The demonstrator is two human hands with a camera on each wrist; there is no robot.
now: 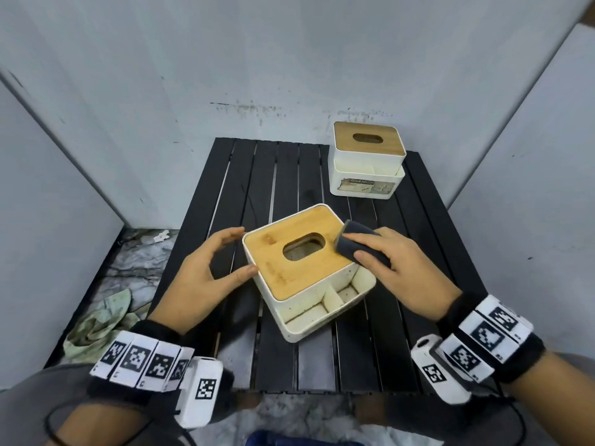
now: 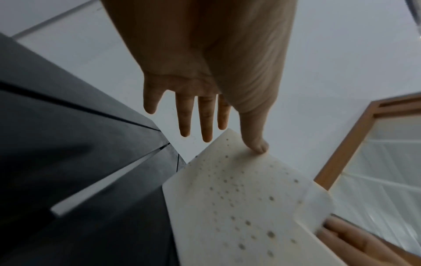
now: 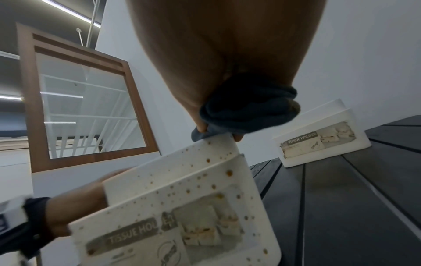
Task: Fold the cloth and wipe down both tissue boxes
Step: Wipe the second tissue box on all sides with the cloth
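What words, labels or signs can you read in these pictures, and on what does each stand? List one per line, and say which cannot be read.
"TISSUE HOLDER": worn label on the near tissue box, partly rubbed off.
"TISSUE HOLDER": label on the far tissue box.
Smaller print and logo on both labels: too blurred to read.
Wristbands: black-and-white square code markers, no words.

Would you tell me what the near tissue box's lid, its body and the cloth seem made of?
Lid: likely bamboo or wood, matte, with visible grain. Body: probably white plastic, smooth, with brown speckles. Cloth: soft dark grey fabric, perhaps microfibre, folded thick.
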